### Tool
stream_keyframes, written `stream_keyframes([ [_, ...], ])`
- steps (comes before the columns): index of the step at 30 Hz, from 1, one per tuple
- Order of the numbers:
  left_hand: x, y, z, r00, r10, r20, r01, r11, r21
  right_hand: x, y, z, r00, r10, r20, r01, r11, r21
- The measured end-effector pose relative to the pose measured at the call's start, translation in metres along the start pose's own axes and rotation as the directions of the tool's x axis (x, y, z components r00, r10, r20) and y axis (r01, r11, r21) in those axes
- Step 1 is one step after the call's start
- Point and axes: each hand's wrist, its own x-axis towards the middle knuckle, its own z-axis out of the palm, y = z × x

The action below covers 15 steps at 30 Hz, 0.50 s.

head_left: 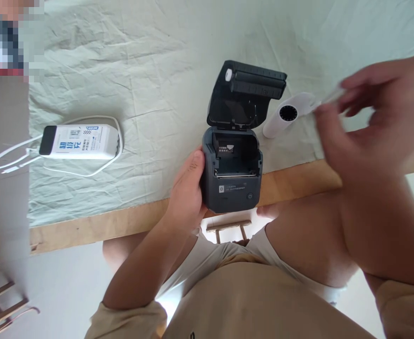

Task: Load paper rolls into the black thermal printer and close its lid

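A dark grey label printer (232,193) is in front of me with its lid (247,89) swung up. Its roll bay is exposed, with no roll inside. My left hand (189,188) is closed around the printer's left side. Just right of the lid lies a white paper roll (274,123) with a black core end. My right hand (372,113), blurred by motion, is beyond the roll with thumb and fingers pinched on a white strip of paper (334,95). Whether that strip is still joined to the roll, I cannot tell.
A white power strip (82,141) with cables lies on the left of the pale green cloth (150,94). The wooden table edge (97,227) runs close to my lap. A wooden stool or rack (2,306) stands at lower left. Another person is partly visible at upper left.
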Motion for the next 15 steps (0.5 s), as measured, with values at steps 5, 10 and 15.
stream_keyframes([
  [5, -0.002, 0.005, 0.006, 0.999, 0.000, -0.051, 0.002, 1.000, 0.030, -0.001, -0.014, 0.021, 0.973, -0.139, 0.183, 0.141, 0.990, 0.001],
  [10, -0.003, 0.006, 0.007, 0.999, -0.013, -0.034, 0.014, 0.999, 0.042, 0.002, -0.012, 0.024, 0.963, -0.072, 0.259, 0.057, 0.996, 0.062],
  [15, -0.001, 0.002, 0.003, 1.000, -0.006, 0.002, 0.006, 1.000, 0.017, -0.001, -0.008, 0.024, 0.933, -0.151, 0.327, 0.122, 0.987, 0.108],
])
